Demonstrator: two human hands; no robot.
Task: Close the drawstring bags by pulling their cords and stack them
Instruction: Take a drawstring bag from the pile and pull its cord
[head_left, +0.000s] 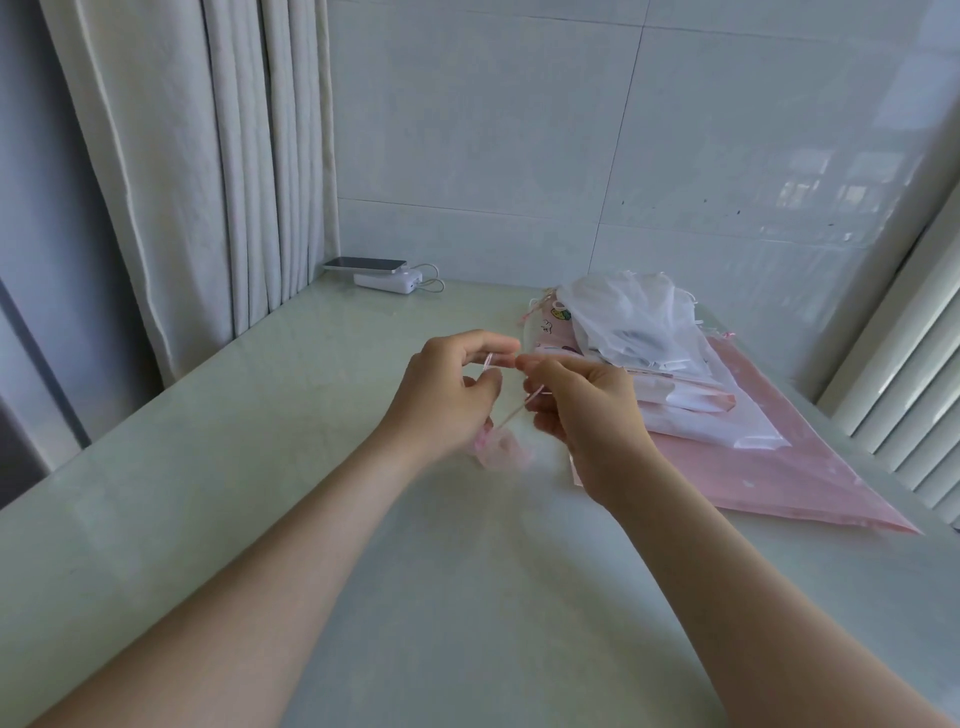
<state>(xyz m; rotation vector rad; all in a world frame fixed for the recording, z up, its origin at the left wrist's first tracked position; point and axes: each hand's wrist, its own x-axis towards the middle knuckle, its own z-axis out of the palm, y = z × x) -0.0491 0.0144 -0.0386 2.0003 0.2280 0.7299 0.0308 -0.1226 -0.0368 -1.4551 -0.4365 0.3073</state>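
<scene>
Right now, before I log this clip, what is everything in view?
small bag: one, pink, below the hands, blurred
cord: one, pink, pinched between both hands
pile of bags: one, white and pink, table's right side
phone: one, grey, far left corner
power bank: one, white, by the phone
curtain: one, cream, left
table: one, pale green, underneath
left hand: one, pinching the cord
right hand: one, pinching the cord
</scene>
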